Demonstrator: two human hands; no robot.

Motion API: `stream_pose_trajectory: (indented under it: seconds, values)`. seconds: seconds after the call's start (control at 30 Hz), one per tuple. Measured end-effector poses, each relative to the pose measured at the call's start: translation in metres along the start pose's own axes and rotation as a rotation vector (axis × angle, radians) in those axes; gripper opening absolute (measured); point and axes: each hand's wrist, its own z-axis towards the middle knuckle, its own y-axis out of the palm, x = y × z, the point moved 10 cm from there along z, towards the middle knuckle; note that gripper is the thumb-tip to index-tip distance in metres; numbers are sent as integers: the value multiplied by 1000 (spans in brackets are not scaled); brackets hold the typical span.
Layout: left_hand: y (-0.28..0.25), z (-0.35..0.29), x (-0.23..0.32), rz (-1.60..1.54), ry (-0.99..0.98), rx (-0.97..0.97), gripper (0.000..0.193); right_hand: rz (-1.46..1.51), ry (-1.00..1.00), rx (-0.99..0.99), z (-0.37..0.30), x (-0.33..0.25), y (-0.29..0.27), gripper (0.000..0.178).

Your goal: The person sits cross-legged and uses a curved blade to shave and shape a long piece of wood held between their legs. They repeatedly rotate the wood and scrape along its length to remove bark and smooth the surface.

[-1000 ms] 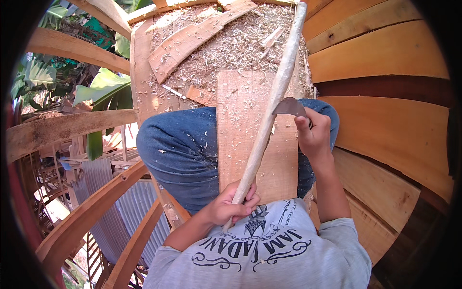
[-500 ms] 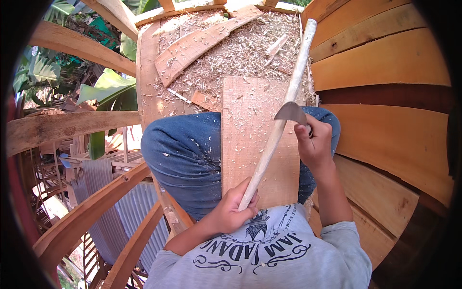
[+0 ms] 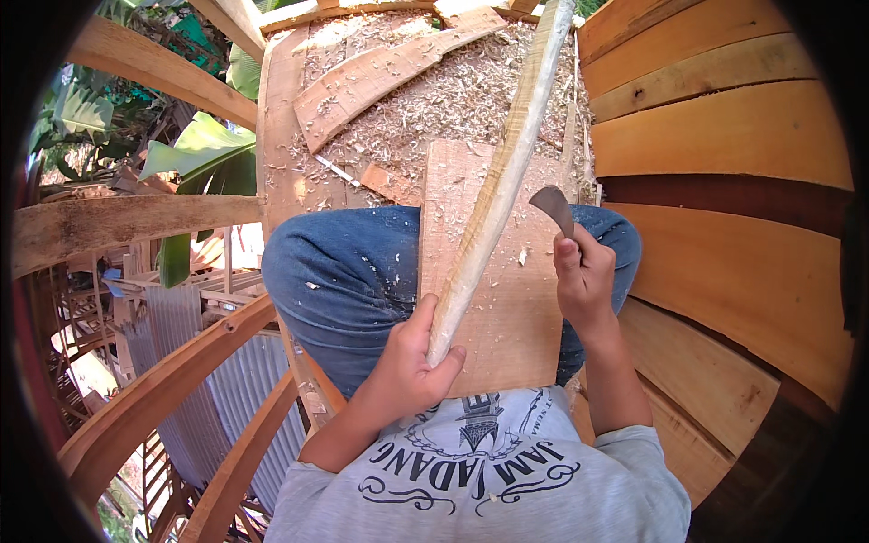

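Observation:
My left hand [image 3: 418, 355] is closed round the near end of a long, pale wooden stick [image 3: 500, 195], which slants up and away to the right. Fingers wrapped, my right hand [image 3: 585, 274] grips a knife with a broad, curved dark blade [image 3: 553, 208]; its handle is mostly hidden in the fist. The blade stands just right of the stick, apart from it. Beneath both, a flat wooden board [image 3: 516, 339] lies across my lap, between my knees in blue jeans [image 3: 344, 271], with shavings scattered over it.
Wood shavings [image 3: 434, 95] cover the planks ahead, where an angled wooden offcut [image 3: 385, 77] and a small block [image 3: 391, 185] lie. Wide planks [image 3: 724, 253] form a wall close on my right. Wooden rails [image 3: 136, 233] stand on the left, with banana leaves and corrugated sheets [image 3: 258, 398] beyond.
The knife has come off the stick, its blade now apart to the right. The left hand has shifted left and up a little, raising the stick nearer to view and turning it.

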Motion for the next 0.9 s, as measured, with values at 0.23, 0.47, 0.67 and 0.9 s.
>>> stream_pose_trajectory:
  seconds: [0.23, 0.47, 0.67, 0.9]
  values:
    - [-39, 16, 4, 265, 60, 185, 24, -15, -103, -108, -13, -9, 21, 45]
    - [-34, 23, -7, 330, 105, 194, 27, -353, -231, -160, -1, -27, 49, 55]
    - [-38, 29, -14, 248, 53, 193, 28, -603, -362, -22, 34, -32, 40, 64]
    - [-47, 28, -17, 177, 31, 179, 26, -231, 92, 331, 94, 39, -57, 64]
